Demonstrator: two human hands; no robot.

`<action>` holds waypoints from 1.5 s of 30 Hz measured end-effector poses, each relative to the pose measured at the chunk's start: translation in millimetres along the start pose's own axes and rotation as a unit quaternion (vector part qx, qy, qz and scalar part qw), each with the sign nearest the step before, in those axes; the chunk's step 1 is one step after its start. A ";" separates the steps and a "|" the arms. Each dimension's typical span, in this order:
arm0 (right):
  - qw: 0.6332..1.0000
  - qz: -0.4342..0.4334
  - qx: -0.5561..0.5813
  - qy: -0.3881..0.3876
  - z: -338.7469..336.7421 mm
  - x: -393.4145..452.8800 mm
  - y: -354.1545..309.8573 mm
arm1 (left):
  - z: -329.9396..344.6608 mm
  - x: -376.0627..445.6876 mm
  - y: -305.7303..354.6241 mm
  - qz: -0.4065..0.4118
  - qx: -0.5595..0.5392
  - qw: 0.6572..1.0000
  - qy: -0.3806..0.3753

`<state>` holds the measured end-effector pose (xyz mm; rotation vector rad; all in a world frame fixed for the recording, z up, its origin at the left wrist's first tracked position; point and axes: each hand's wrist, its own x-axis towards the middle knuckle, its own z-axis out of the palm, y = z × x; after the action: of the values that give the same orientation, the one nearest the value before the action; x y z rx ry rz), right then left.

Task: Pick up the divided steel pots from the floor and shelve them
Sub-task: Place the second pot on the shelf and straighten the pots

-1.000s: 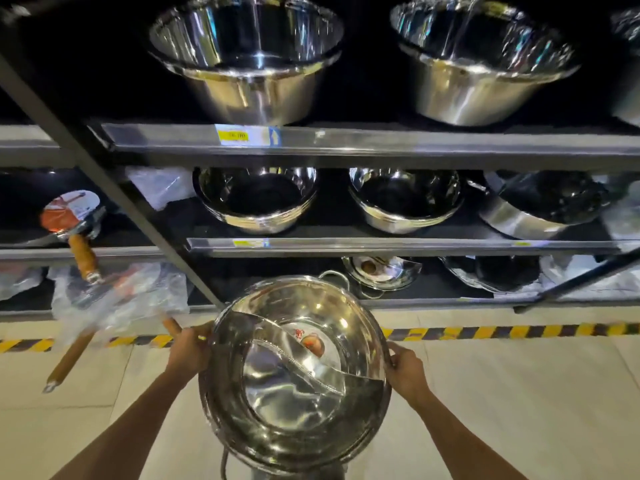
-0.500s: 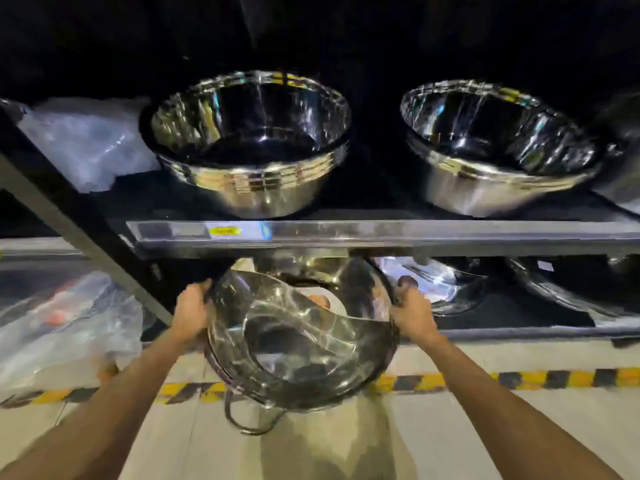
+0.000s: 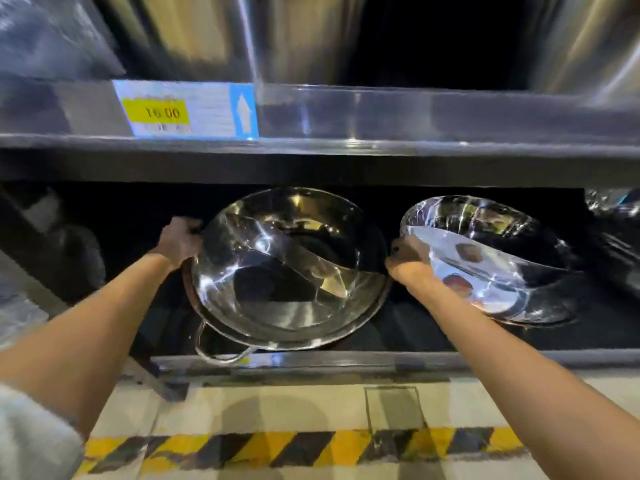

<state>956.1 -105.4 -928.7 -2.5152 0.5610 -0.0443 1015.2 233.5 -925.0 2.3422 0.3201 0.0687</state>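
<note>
The divided steel pot (image 3: pixel 277 299) is round and shiny, with a curved partition across its middle and a wire loop handle at its lower left. It is tilted toward me, inside the lower shelf opening, apparently resting on another pot beneath. My left hand (image 3: pixel 180 240) grips its left rim. My right hand (image 3: pixel 407 263) grips its right rim. A second divided steel pot (image 3: pixel 491 258) leans on the same shelf just to the right, close to my right hand.
The shelf above has a steel front rail with a yellow price tag (image 3: pixel 185 110) and large steel bowls (image 3: pixel 194 32) over it. The lower shelf's front edge (image 3: pixel 346 362) runs below the pot. Yellow-black hazard tape (image 3: pixel 294 448) marks the floor.
Both hands carried the pot up from near the floor and pushed it forward into the lower shelf opening. The view has moved much closer to the shelf.
</note>
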 end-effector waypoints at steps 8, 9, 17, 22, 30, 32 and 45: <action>0.999 -0.026 -0.001 0.019 19.4 4.1 7.9 | 13.3 29.1 -21.3 0.018 -0.031 0.999 -0.013; 0.999 -0.029 -0.002 0.019 19.9 2.9 7.9 | 13.7 30.5 -22.7 0.015 -0.037 0.999 -0.016; 0.998 -0.059 -0.016 0.006 10.7 4.5 7.6 | -9.9 -42.2 4.5 0.019 0.040 0.995 0.093; 0.995 -0.097 -0.006 0.003 4.1 25.2 -9.2 | 8.2 -196.5 -1.8 0.029 -0.038 0.982 0.184; 0.997 -0.079 -0.009 0.016 18.8 22.8 -20.9 | 62.6 -236.2 11.8 -0.125 -0.128 0.982 0.060; 0.997 -0.071 -0.021 0.003 19.1 15.8 -17.6 | 55.6 -219.6 4.2 -0.125 -0.135 0.981 0.058; 0.986 -0.038 0.154 -0.059 26.1 -12.9 5.7 | 16.7 -135.6 -37.9 -0.121 -0.183 0.972 0.087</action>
<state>946.1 -91.1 -952.7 -2.2193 0.3779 -0.0085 878.6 214.0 -957.2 1.9198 0.6234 0.1985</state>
